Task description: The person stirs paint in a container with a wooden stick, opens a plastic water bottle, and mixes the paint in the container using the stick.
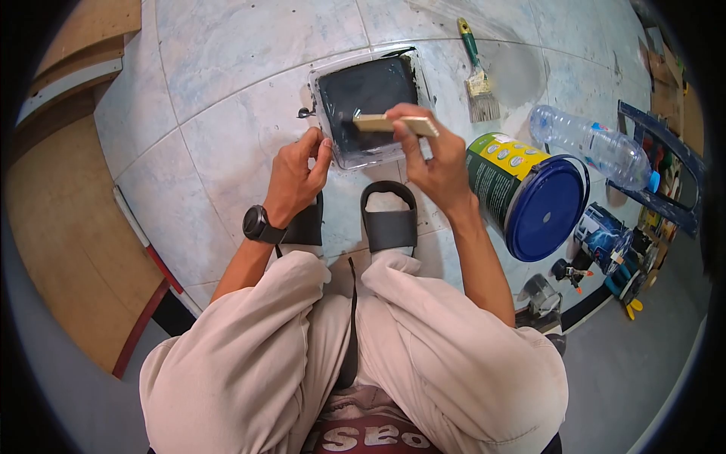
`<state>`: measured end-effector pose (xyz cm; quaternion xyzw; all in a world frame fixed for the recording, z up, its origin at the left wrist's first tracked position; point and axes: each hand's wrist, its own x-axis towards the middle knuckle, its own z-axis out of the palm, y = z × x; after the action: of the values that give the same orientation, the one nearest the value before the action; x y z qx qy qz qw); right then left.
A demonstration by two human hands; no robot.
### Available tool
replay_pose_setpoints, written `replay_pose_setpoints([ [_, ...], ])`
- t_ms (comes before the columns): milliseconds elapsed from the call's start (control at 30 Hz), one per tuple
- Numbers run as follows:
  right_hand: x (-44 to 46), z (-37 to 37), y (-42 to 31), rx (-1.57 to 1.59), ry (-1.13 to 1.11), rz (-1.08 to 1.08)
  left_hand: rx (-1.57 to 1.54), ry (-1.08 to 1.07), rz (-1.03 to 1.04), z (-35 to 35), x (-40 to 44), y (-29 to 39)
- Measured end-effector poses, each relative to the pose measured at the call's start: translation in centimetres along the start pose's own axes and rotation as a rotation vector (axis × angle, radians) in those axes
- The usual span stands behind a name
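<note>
A clear plastic tray (368,162) of dark, nearly black paint (367,87) sits on the tiled floor in front of my feet. My left hand (296,172), with a black watch on the wrist, is closed with thumb and forefinger at the tray's near left edge, seemingly pinching its rim. Over the tray, my right hand (439,163) grips a flat, light wooden stick (386,123). The stick points left, and its blurred far end looks dark against the paint. Whether that end touches the paint I cannot tell.
A paintbrush (476,76) with a green handle lies beyond the tray. Right of my hand are a tipped paint bucket (548,208) with a blue lid and a plastic bottle (594,145). Smaller cans (603,238) stand nearby. Wooden boards (68,227) line the left.
</note>
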<state>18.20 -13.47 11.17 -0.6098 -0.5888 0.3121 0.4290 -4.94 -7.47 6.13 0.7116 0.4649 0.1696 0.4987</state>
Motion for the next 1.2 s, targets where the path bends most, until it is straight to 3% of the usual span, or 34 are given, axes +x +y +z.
replay_pose_setpoints([
  [67, 0.9, -0.4, 0.3, -0.036, 0.131, -0.027, 0.003, -0.002, 0.004, 0.0, 0.0, 0.0],
  [200, 2.5, -2.3, 0.4, -0.226, 0.152, -0.220, 0.000, 0.002, 0.005, 0.0, 0.0, 0.0],
  [367, 1.2, -2.9, 1.2, -0.344, 0.124, -0.240, -0.012, 0.001, 0.000, -0.1, 0.1, 0.2],
  [433, -0.8, -2.8, -0.3, -0.402, 0.131, -0.020, -0.013, 0.006, 0.002, -0.1, 0.0, 0.1],
  [733, -0.5, 1.5, -2.2, -0.169, 0.069, 0.005, -0.002, -0.009, 0.005, -0.1, 0.0, 0.0],
  [833, 1.9, 2.7, -0.6, -0.038, 0.179, -0.054, -0.016, -0.027, -0.029, 0.0, 0.0, -0.1],
  [1067, 0.7, -0.3, 1.4, -0.222, 0.358, 0.002, -0.020, 0.010, 0.013, 0.1, 0.0, -0.2],
  [1200, -2.9, -0.5, -0.5, -0.306, 0.301, 0.018, -0.002, 0.000, 0.005, 0.1, 0.0, -0.2],
])
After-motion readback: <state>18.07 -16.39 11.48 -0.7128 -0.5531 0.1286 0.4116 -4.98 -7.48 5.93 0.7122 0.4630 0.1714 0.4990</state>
